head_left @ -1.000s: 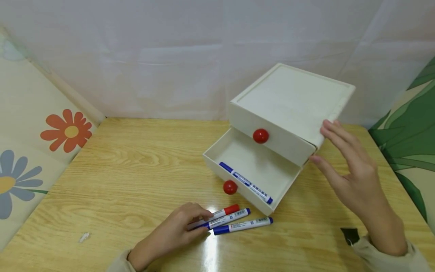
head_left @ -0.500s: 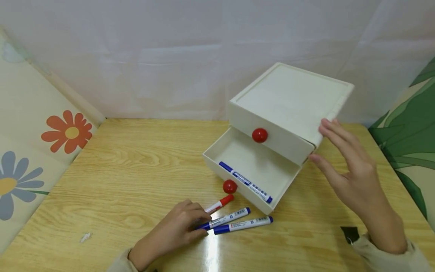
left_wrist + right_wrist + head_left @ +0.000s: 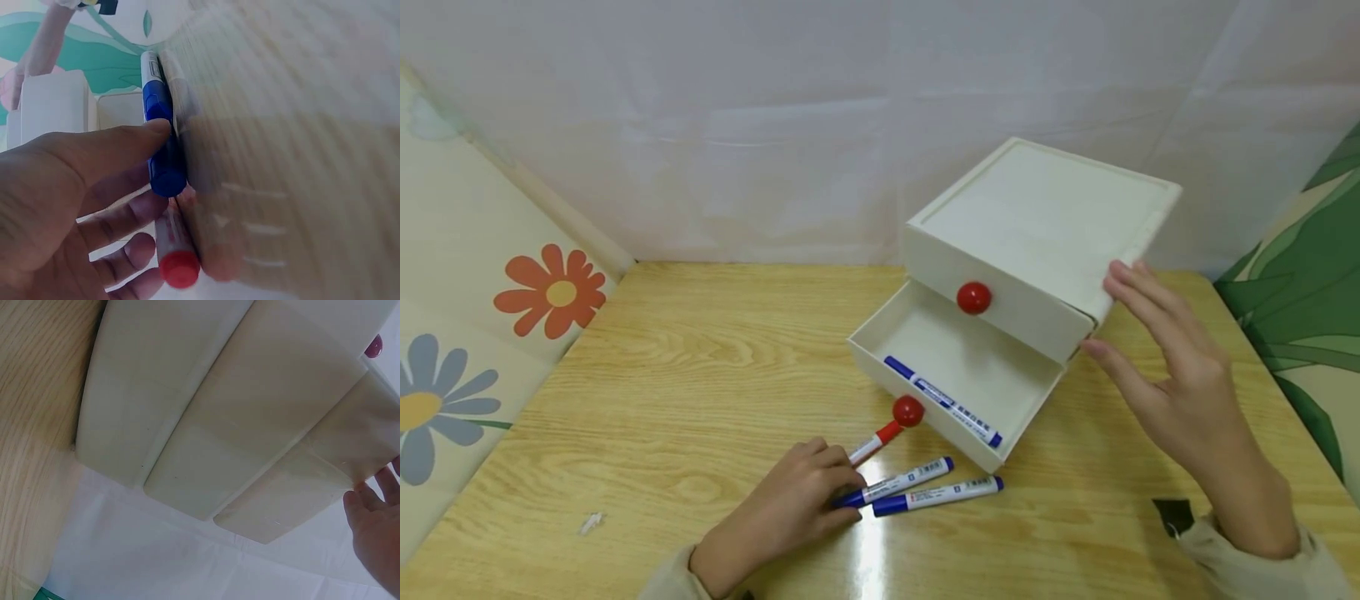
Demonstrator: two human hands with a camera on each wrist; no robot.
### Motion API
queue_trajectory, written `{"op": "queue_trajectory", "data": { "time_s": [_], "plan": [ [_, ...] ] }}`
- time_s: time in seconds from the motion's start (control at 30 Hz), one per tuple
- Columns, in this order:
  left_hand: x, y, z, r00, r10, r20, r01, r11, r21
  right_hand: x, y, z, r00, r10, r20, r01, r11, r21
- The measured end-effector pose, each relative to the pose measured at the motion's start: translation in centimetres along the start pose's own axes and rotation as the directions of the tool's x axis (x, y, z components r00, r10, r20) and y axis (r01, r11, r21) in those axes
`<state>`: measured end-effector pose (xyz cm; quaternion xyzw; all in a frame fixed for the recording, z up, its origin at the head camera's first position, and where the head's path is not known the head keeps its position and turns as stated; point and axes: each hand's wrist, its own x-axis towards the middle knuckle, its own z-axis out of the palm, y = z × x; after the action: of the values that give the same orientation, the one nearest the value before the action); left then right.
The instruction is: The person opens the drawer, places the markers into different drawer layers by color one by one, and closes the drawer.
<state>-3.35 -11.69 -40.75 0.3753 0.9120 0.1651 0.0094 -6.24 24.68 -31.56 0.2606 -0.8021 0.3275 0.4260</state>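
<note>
My left hand [image 3: 790, 504] pinches the cap end of a blue marker [image 3: 913, 478] lying on the table; in the left wrist view the thumb lies on its blue cap [image 3: 164, 153]. Beside those fingers lies a red marker [image 3: 871, 447], partly hidden by the hand. A second blue marker [image 3: 940, 496] lies just in front. With fairly straight fingers, my right hand [image 3: 1183, 392] touches the right side of a white drawer box [image 3: 1052, 221]. The box's lower drawer [image 3: 917, 321] is pulled out and holds one blue marker [image 3: 942, 402].
Red round knobs mark the upper drawer front [image 3: 1015, 312] and the lower one. A white scrap [image 3: 591, 522] and a small black piece [image 3: 1172, 517] lie on the wooden table [image 3: 700, 350]. A pale sheet [image 3: 700, 133] hangs behind.
The red marker has swung away from the blue marker under my left fingers, its cap turning toward the lower knob. My right hand stays against the box.
</note>
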Motion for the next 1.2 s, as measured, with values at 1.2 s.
{"op": "queue_trajectory", "data": {
  "time_s": [1.2],
  "plan": [
    [0.47,0.11,-0.68,0.988,-0.155,-0.013,0.136,0.898,-0.419,-0.11,0.13,-0.11,1.000,0.001,0.016,0.000,1.000,-0.019]
  ]
}}
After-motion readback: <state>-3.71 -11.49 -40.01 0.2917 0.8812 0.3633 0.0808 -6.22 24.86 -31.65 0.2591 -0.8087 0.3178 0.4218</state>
